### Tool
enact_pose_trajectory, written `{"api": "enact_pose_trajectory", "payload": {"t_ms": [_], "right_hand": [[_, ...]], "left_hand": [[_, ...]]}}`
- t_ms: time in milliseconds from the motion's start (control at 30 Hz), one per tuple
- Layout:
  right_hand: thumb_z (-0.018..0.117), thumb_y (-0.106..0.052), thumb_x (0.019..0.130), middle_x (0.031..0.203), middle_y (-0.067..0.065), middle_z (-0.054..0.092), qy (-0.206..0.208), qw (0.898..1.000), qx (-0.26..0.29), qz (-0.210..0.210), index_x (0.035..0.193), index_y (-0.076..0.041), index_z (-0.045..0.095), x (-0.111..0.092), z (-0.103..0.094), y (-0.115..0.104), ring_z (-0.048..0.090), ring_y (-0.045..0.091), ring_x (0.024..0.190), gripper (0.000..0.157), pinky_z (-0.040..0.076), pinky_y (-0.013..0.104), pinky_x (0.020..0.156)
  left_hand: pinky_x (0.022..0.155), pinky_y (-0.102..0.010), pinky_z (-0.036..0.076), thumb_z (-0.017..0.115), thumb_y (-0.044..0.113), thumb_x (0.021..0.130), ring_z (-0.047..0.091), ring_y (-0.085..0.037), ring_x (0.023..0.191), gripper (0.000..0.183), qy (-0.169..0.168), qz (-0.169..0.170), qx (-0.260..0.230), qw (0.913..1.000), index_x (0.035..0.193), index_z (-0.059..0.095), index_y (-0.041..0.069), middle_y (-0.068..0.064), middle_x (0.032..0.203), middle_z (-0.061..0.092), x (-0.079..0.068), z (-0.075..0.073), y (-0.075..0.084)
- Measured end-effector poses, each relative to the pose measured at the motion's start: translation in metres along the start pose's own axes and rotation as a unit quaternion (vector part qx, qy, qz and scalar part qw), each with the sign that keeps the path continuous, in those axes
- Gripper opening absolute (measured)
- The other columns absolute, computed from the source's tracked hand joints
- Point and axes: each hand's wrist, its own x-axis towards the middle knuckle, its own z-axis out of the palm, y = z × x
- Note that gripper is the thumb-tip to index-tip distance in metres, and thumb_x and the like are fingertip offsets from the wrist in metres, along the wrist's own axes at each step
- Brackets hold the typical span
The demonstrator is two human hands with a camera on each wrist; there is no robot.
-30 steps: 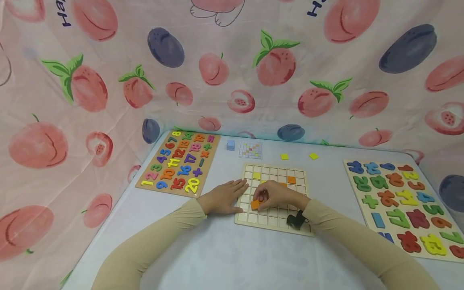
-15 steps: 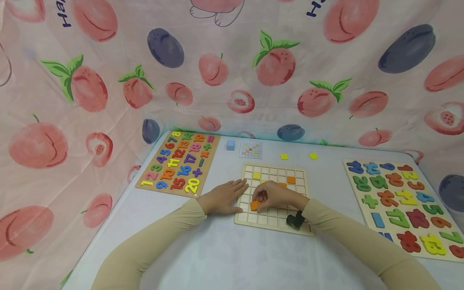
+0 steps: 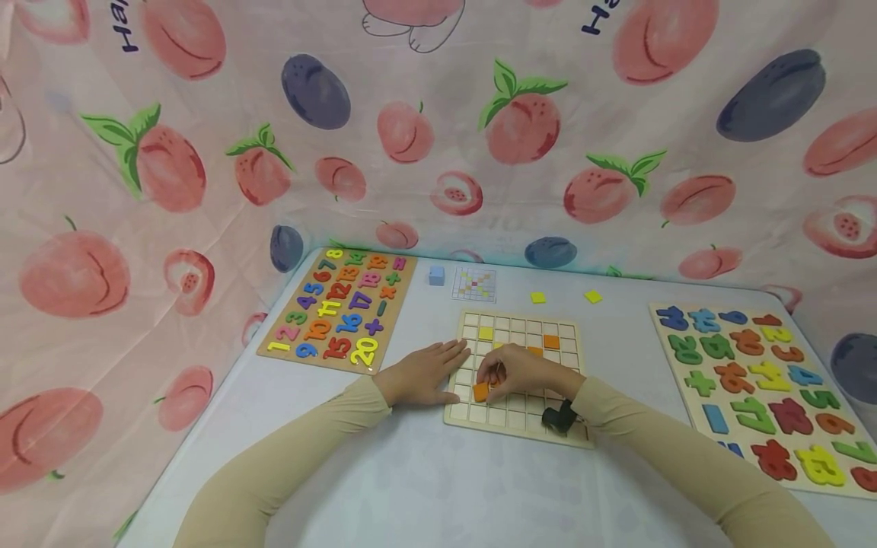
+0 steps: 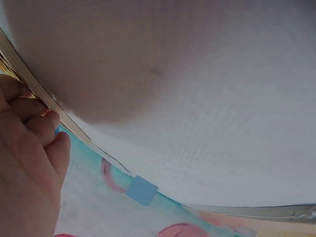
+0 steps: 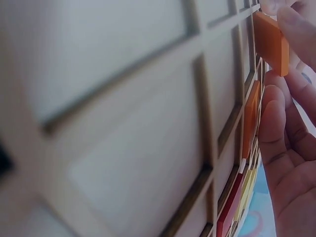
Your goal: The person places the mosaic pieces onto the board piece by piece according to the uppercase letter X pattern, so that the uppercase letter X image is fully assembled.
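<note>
A wooden grid board lies on the table in front of me. My right hand is over its left half and pinches an orange square tile between thumb and fingers. In the right wrist view that orange tile stands tilted against the grid, beyond another orange tile and a red tile set in cells. Farther up the board are a yellow tile and an orange tile. My left hand rests at the board's left edge, fingers extended onto it.
Two loose yellow tiles lie behind the board. A printed pattern card and a blue cube are at the back. Number boards flank the grid on the left and right. A fruit-print curtain encloses the table.
The pinched orange tile has shifted very slightly left and its tilt has changed a little. The left hand stays where it was.
</note>
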Motion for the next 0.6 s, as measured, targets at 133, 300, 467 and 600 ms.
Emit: {"api": "enact_pose_trajectory", "payload": {"t_ms": [133,300,467,600], "right_hand": [[0.082,-0.022,0.071,0.074,-0.006,0.062,-0.002,1.0,0.001,-0.005,0.089,-0.015,0.071,0.0,-0.0002,0.0001,0.053,0.005,0.064,0.022,0.048,0.019,0.057],[0.081,-0.022,0.073,0.076,-0.006,0.063,-0.008,1.0,0.001,-0.01,0.091,-0.015,0.071,-0.0008,-0.0007,0.001,0.054,0.004,0.064,0.022,0.049,0.019,0.057],[0.08,-0.02,0.073,0.076,-0.004,0.063,-0.007,1.0,0.0,-0.016,0.091,-0.014,0.071,-0.0012,-0.002,0.0011,0.053,0.004,0.064,0.021,0.049,0.019,0.057],[0.08,-0.02,0.073,0.076,-0.001,0.064,-0.002,1.0,-0.003,-0.025,0.09,-0.013,0.071,-0.0009,-0.0024,-0.0004,0.053,0.003,0.064,0.021,0.049,0.019,0.058]], "left_hand": [[0.12,-0.035,0.019,0.043,0.059,0.092,0.014,-0.022,0.147,0.083,-0.002,0.0,0.003,1.0,0.151,0.015,0.008,-0.009,0.159,0.013,-0.0004,-0.0008,0.0003],[0.119,-0.036,0.02,0.043,0.058,0.092,0.016,-0.023,0.147,0.083,0.0,0.005,0.004,1.0,0.151,0.016,0.007,-0.01,0.159,0.014,-0.0011,-0.0023,0.001],[0.119,-0.036,0.02,0.043,0.058,0.092,0.016,-0.023,0.147,0.083,0.002,0.006,0.01,0.9999,0.151,0.016,0.007,-0.01,0.159,0.014,-0.0005,-0.0017,0.0011],[0.12,-0.035,0.02,0.043,0.059,0.092,0.015,-0.022,0.147,0.083,-0.001,0.002,0.012,0.9999,0.151,0.015,0.007,-0.009,0.159,0.014,-0.0001,-0.0013,0.0008]]}}
